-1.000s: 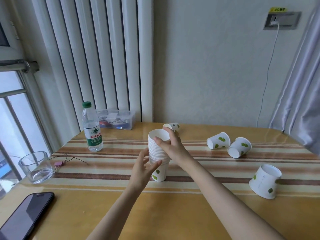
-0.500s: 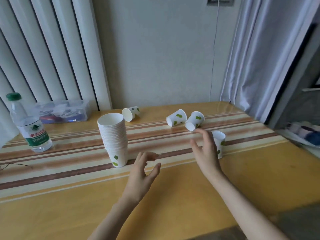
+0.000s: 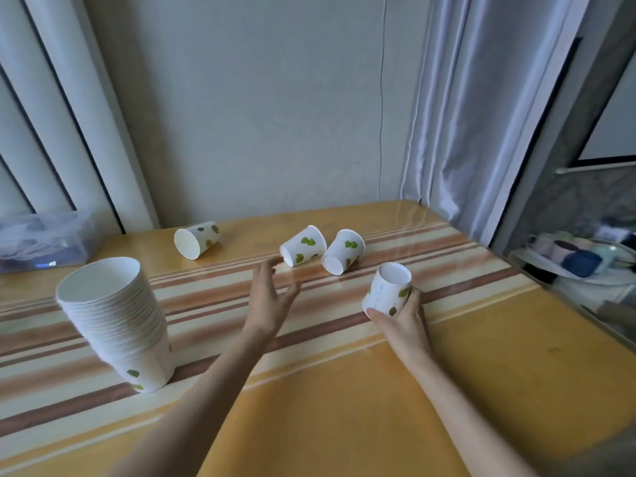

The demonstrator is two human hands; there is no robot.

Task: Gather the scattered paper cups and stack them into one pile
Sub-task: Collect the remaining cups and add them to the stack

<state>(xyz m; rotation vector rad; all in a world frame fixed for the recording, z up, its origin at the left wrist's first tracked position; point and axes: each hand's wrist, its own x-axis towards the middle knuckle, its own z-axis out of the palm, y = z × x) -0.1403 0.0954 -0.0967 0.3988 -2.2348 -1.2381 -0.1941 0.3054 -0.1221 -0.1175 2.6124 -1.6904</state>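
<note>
Cup (image 3: 389,289) — apparently inside right grip (image 3: 401,316)

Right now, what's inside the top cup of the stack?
The top cup of the stack looks empty: its white inner wall shows. The bottom is out of sight past the rim. The cups nested below show only as rim edges.

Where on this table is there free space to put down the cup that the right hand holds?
The plain yellow area near the front edge, right of the right hand, is bare. So is the striped part between the cup stack and the left hand. Around the two lying cups it is crowded.
</note>
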